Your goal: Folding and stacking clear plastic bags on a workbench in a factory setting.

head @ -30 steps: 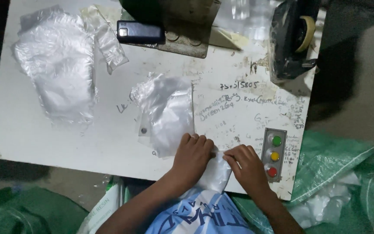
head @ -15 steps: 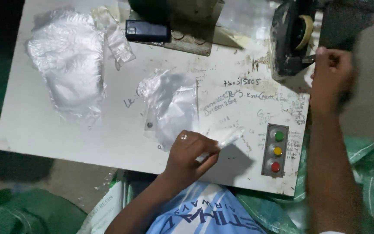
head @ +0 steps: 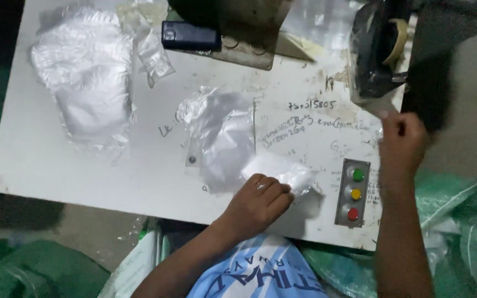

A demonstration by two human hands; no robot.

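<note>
Since half a second ago, right hand (head: 401,138) has dropped from the tape dispenser (head: 379,49), fingers curled; whether it grips anything I cannot tell. Left hand (head: 258,201) pins a small, crumpled, clear plastic bag (head: 282,172) against the white table (head: 84,176), beside the button panel (head: 353,193); looser bags (head: 224,132) lie just behind.

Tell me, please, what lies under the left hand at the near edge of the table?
The left hand presses on a small clear plastic bag lying on the white table. The hand covers the bag's near end, and any contents are hidden.
</note>
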